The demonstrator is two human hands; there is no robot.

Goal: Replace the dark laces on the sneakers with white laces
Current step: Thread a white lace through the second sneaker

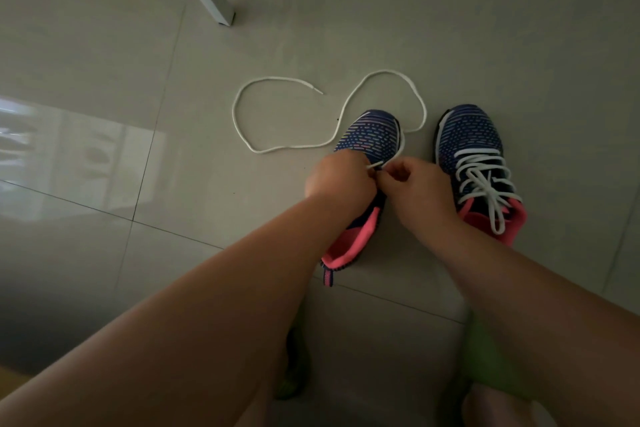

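While both hands work at its front eyelets, the left sneaker serves as the landmark for every place below.

Left sneaker (372, 135): dark blue knit with coloured dashes and a pink lining, lying on the floor with its toe pointing away from the person; its midsection is hidden under the hands.

Left hand (337, 178): fingers curled, resting on the left sneaker's near-toe part, pinching a short white lace end that sticks out toward the other hand.

Right hand (414, 184): fingers curled together, just right of the left sneaker's tongue area, pinching the same lace where it meets the shoe; whether it passes through an eyelet cannot be told.

White lace (242, 135): runs from the hands past the left sneaker's toe on its right side, arcs beyond the toe, comes back down left of the toe, and loops wide to the left, its free tip lying beyond and left of the toe.

Right sneaker (471, 146): just right of the left sneaker, parallel to it, apart from it, already fully laced in white, with loose ends trailing over its pink collar.

Floor (104, 149): pale glossy tiles under the left sneaker.

White furniture leg (214, 0): well beyond the left sneaker, up and to its left.
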